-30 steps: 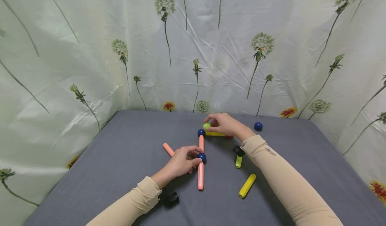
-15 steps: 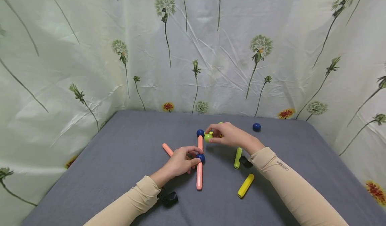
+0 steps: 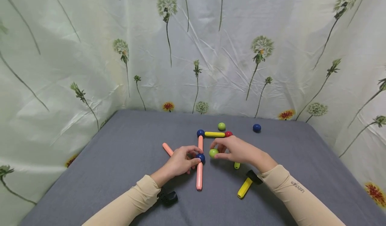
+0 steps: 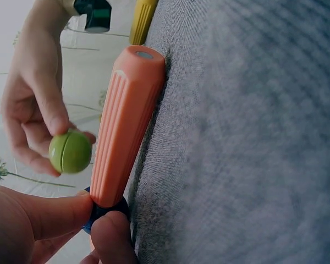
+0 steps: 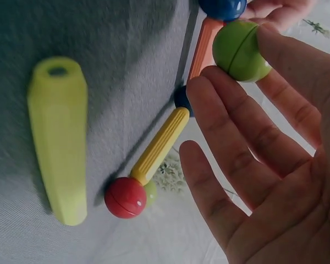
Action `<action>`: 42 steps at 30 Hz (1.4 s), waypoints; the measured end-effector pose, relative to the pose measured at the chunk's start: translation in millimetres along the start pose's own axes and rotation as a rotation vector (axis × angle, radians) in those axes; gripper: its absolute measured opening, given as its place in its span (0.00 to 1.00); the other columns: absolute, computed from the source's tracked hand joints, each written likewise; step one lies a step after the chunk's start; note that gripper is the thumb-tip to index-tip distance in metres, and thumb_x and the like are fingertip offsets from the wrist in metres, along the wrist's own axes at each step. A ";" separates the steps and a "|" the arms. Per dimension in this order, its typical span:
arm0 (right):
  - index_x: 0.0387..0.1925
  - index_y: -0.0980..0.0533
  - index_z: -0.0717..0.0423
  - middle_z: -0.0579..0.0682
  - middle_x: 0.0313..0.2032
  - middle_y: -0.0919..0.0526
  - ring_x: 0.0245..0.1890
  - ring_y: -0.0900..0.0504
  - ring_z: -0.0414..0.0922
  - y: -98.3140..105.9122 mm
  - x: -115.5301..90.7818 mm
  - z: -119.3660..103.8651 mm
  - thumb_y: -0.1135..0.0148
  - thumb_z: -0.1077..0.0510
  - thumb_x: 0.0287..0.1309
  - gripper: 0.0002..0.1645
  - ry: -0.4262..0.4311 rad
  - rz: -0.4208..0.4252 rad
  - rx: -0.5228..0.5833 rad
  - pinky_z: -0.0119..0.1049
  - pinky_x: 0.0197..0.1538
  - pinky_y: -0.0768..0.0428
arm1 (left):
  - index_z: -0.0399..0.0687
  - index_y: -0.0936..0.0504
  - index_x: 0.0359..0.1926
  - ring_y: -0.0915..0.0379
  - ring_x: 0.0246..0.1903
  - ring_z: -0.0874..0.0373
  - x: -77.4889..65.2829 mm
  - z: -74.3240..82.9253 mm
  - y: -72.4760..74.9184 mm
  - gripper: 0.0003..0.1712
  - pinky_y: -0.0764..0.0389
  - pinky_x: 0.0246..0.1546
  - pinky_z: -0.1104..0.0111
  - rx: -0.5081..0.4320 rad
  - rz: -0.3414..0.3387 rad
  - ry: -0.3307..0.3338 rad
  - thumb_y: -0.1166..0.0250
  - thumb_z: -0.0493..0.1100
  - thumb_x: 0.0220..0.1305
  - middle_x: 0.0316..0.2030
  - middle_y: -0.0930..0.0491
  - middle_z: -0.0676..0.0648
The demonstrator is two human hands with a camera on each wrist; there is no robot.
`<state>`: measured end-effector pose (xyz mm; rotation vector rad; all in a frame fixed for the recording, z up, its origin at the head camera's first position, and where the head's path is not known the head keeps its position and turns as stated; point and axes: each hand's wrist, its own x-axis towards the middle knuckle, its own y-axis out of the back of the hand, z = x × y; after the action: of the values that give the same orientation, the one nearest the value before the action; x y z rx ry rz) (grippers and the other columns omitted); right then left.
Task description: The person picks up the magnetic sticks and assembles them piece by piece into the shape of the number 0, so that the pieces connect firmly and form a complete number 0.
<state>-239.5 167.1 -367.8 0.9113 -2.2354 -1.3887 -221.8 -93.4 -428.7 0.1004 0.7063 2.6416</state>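
Observation:
My left hand pinches a blue ball between thumb and fingers. An orange rod joins that ball on the near side, and another orange rod runs from it to a farther blue ball. From there a yellow rod leads right to a red ball. My right hand holds a light green ball by its fingertips, just right of the pinched blue ball and apart from it. Partly behind my left hand lies a further orange rod.
Right of the joined pieces, a light green rod and a loose yellow rod lie on the grey cloth. Toward the back sit a second green ball and a blue ball. A flowered curtain hangs behind.
My right hand has carried the green ball from beside the far blue ball toward me, near the pinched one. The red ball and the other green ball have come into sight. My left hand stays put.

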 end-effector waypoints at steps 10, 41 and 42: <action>0.54 0.18 0.43 0.36 0.38 0.12 0.39 0.17 0.30 -15.7 -22.5 -9.7 0.30 0.48 0.73 0.12 0.047 -0.063 0.081 0.40 0.48 0.13 | 0.49 0.14 0.57 0.25 0.19 0.60 2.6 1.0 0.5 0.15 0.20 0.19 0.67 -0.001 -0.003 -0.005 0.29 0.36 0.72 0.41 0.15 0.45; 0.53 0.19 0.42 0.31 0.38 0.15 0.39 0.19 0.23 -56.6 -43.1 -43.8 0.28 0.48 0.71 0.14 0.200 -0.154 0.174 0.26 0.47 0.17 | 0.48 0.13 0.56 0.24 0.19 0.61 0.7 0.4 -0.4 0.14 0.20 0.19 0.66 0.007 0.017 -0.025 0.29 0.35 0.72 0.41 0.15 0.44; 0.54 0.19 0.42 0.32 0.38 0.15 0.39 0.19 0.23 -57.2 -42.6 -44.2 0.28 0.47 0.71 0.14 0.200 -0.156 0.172 0.26 0.47 0.17 | 0.48 0.13 0.56 0.24 0.19 0.61 0.7 0.4 -0.4 0.14 0.20 0.19 0.67 0.007 0.016 -0.025 0.29 0.36 0.72 0.41 0.15 0.44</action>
<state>-163.0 149.1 -397.0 1.2479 -2.1947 -1.1219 -222.3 -92.6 -428.6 0.1411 0.7094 2.6492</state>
